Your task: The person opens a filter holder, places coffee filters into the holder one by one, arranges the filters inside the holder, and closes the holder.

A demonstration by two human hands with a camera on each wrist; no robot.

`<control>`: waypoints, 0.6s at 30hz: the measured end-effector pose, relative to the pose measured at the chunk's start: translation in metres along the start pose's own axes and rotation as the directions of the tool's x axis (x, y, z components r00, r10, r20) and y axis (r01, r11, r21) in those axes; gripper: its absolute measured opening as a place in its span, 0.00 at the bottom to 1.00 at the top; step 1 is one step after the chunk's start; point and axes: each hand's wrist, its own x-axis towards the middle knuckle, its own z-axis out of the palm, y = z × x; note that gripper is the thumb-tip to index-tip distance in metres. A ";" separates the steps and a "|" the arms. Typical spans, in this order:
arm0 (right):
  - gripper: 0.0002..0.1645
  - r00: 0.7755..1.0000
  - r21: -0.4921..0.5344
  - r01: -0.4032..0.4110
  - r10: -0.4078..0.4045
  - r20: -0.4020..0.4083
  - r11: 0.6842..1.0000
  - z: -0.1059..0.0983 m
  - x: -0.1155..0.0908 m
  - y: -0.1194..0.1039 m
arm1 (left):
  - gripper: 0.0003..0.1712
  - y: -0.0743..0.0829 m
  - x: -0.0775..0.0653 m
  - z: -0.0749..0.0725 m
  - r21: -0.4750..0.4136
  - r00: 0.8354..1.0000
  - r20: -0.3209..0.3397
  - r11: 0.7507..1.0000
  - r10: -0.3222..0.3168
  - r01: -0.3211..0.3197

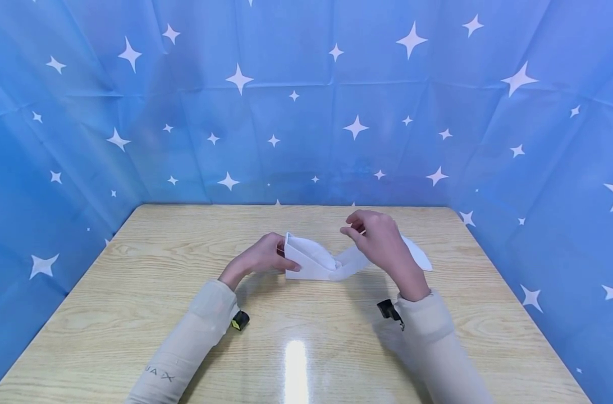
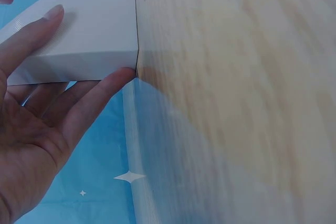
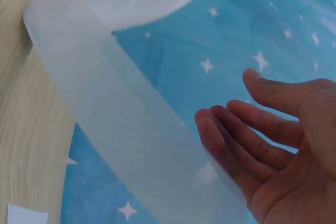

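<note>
A white box with a slanted top (image 1: 306, 268) stands on the table, its left end held by my left hand (image 1: 271, 253). The left wrist view shows the thumb lying on one face of the box (image 2: 94, 19) and the fingers along its edge. White sheet material (image 1: 311, 249) bulges from the opening. From the box's right end a thin translucent white strip (image 1: 354, 262) rises toward the right. My right hand (image 1: 379, 238) is raised at this strip, fingers loosely bent and thumb apart. In the right wrist view, the strip (image 3: 126, 108) runs across the fingertips, with nothing pinched.
The light wood table (image 1: 185, 247) ends at a blue star-patterned curtain (image 1: 296, 140) behind and on both sides. A white rounded piece (image 1: 417, 255) shows beyond my right wrist. Small black devices (image 1: 239, 320) are worn at the wrists.
</note>
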 end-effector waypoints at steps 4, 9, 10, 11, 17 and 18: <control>0.13 0.999 0.006 -0.048 0.048 -0.018 0.999 -0.007 0.001 0.008 | 0.18 0.000 0.000 -0.001 0.005 1.000 -0.001 1.000 -0.003 0.003; 0.14 0.995 0.016 -0.089 0.090 -0.033 0.996 -0.015 0.000 0.018 | 0.18 0.000 0.000 -0.001 0.010 1.000 -0.003 1.000 -0.001 0.001; 0.14 0.995 0.018 -0.090 0.091 -0.038 0.996 -0.016 0.000 0.021 | 0.18 0.000 0.000 -0.001 0.011 1.000 -0.004 1.000 -0.001 0.001; 0.13 0.995 0.020 -0.092 0.093 -0.043 0.996 -0.017 0.000 0.023 | 0.18 0.000 0.000 0.000 0.010 1.000 -0.004 1.000 -0.001 0.001; 0.21 0.992 0.050 -0.112 0.115 -0.061 0.992 -0.019 -0.001 0.041 | 0.18 -0.001 0.000 0.000 0.007 1.000 -0.003 1.000 -0.003 0.003; 0.23 0.991 0.057 -0.121 0.124 -0.059 0.991 -0.019 -0.001 0.044 | 0.18 -0.001 0.000 0.000 0.006 1.000 -0.003 1.000 -0.002 0.002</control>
